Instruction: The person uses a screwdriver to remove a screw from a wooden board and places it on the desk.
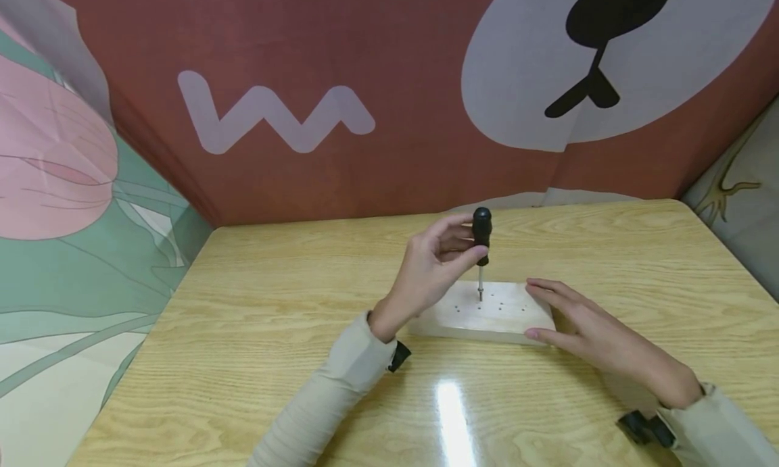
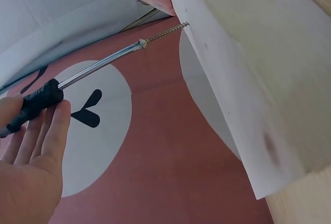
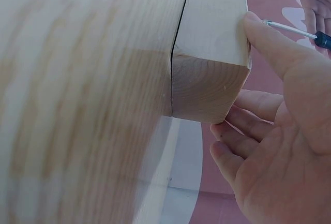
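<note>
My left hand (image 1: 431, 259) grips the black handle of a screwdriver (image 1: 482, 232), which stands upright over a pale wooden block (image 1: 487, 325). In the left wrist view the screwdriver's steel shaft (image 2: 98, 64) meets the head of a screw (image 2: 164, 33). The screw's point sits at a hole in the block's face, most of its thread showing. Several small holes dot the block's top. At the block's right end my right hand (image 1: 599, 328) holds it, thumb on the near edge and fingers at the far corner, as the right wrist view also shows.
The block lies flat on a wood-grain table (image 1: 292, 298). Behind the table hangs a red-brown printed cloth (image 1: 420, 115), with a green and pink printed cloth (image 1: 55, 169) on the left. Dark wrist cameras (image 1: 398, 357) sit at both sleeves.
</note>
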A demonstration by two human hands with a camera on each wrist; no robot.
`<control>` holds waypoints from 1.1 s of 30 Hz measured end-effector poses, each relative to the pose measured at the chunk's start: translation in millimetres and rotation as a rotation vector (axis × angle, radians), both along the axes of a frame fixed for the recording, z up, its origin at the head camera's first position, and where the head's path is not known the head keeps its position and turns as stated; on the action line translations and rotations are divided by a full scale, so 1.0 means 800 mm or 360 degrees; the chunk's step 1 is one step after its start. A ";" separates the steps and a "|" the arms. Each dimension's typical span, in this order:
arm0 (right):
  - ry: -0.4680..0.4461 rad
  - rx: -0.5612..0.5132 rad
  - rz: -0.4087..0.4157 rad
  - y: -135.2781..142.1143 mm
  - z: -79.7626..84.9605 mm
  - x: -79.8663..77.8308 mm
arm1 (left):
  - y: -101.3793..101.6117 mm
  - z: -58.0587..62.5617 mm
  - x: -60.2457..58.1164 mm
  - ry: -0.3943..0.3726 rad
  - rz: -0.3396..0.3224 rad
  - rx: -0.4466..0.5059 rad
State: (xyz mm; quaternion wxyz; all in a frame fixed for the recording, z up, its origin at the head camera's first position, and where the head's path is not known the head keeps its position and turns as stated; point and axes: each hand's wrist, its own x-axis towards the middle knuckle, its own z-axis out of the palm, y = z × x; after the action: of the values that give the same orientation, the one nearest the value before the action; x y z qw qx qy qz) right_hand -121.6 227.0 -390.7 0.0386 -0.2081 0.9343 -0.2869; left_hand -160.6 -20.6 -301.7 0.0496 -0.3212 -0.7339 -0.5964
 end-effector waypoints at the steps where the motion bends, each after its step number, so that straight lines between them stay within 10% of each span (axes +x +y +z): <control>1: -0.0003 0.0000 0.0000 0.000 0.000 0.000 | 0.001 0.000 0.000 0.0005 0.0008 0.0006; 10: 0.0009 0.0007 0.0003 0.001 0.000 0.001 | 0.010 -0.018 -0.011 0.0038 -0.0008 0.0126; 33: 0.0000 0.0002 0.0003 0.001 0.000 0.000 | 0.000 0.003 0.001 -0.0116 -0.0143 -0.0076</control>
State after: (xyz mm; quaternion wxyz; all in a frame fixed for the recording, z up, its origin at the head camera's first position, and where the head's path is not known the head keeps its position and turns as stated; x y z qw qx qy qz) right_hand -121.4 227.5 -390.7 0.0390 -0.2088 0.9343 -0.2864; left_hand -159.8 -20.3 -299.1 -0.0116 -0.3331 -0.7340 -0.5917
